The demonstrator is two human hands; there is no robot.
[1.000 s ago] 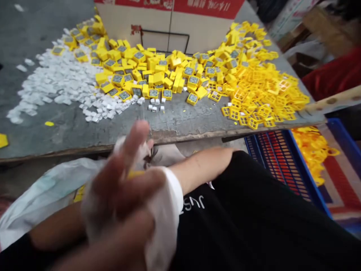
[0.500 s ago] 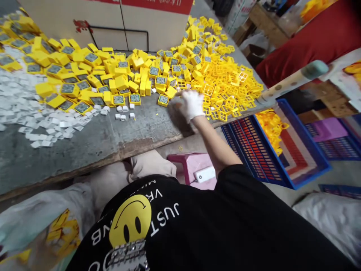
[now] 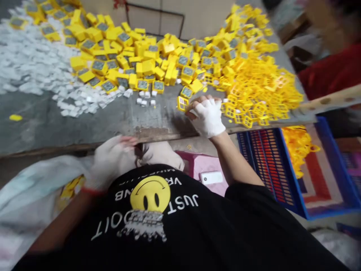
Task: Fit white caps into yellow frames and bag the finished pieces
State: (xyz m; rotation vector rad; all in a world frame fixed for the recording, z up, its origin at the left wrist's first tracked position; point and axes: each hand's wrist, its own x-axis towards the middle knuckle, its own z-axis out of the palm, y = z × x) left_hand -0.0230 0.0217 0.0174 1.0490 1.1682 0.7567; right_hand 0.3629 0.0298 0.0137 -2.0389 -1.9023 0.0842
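Observation:
My right hand (image 3: 207, 114), in a white fingerless glove, is over the tabletop near its front edge. Its fingers are curled, and a small yellow window-like frame (image 3: 182, 102) sticks out at the thumb side, apparently pinched there. Just beyond lies a yellow block with a grey patterned face (image 3: 186, 91). To the right spreads a heap of open yellow frames (image 3: 254, 99). My left hand (image 3: 114, 160), also gloved, is low at the table's front edge near my lap. Motion smears it, so its fingers and anything in them are unclear.
Yellow blocks (image 3: 148, 67) are piled across the back before a large carton (image 3: 197, 17). Small white pieces (image 3: 42, 71) cover the left of the table (image 3: 113, 118). Below are a pink stool (image 3: 207, 162) bearing a white phone-like object (image 3: 211, 177) and a blue crate (image 3: 332, 212).
My left hand has come into view at the lower left. A yellow frame now shows at my right fingers. The whole scene has shifted right and up as the camera moved.

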